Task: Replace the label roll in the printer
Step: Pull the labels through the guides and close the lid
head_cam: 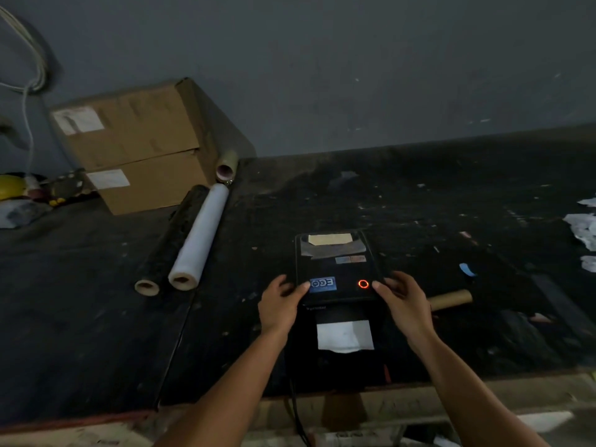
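Observation:
A black label printer (335, 269) sits on the dark worktable (96, 317), its lid bearing a blue sticker and a glowing red ring button. My left hand (279, 306) grips the lid's near left corner, thumb on top by the sticker. My right hand (403, 304) grips the near right corner, thumb beside the red ring. Below the lid's front edge the white label roll (345, 335) shows in the printer body. A bare cardboard core (451, 300) lies on the table just right of my right hand.
Two long rolls, one black (171, 243) and one white (200, 233), lie left of the printer. Stacked cardboard boxes (135, 146) stand at back left. Paper scraps (583, 230) lie at the right edge. A black cable (298, 414) hangs off the table's front edge.

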### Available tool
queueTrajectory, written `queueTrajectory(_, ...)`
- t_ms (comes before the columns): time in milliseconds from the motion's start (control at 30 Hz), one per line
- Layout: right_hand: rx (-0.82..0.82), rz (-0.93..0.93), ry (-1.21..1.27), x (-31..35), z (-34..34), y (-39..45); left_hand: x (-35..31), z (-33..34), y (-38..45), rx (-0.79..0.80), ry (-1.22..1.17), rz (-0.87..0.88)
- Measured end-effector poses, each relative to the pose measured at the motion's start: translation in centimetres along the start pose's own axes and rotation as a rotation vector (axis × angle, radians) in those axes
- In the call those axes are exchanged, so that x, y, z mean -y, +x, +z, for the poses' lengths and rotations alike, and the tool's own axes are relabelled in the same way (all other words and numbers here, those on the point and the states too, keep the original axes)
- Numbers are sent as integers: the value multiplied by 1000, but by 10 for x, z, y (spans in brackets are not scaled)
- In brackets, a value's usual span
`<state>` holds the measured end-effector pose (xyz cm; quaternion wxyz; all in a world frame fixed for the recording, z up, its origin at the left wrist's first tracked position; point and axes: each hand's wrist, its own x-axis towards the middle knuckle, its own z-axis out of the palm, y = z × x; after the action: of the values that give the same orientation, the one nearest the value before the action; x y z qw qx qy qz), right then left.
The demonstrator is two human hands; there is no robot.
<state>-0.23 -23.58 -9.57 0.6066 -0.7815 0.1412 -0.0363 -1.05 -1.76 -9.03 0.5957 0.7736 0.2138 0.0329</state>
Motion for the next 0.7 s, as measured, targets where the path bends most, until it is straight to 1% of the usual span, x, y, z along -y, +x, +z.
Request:
queueTrajectory(133,-16,-6,18,-4,4,-2,5,2,-2,22,-39,11)
queueTrajectory(267,12,-1,-35,-7,3,2,8,6,-6,21,-102,-2)
queueTrajectory(400,76,54,-77,-6,0,5,8,5,-6,35,-96,-15)
queueTrajectory(567,207,144,-9,-5,0,6,9,5,-4,70,-54,-22)
queueTrajectory(700,262,170,39,-7,2,7,10,6,-5,73,-101,-37)
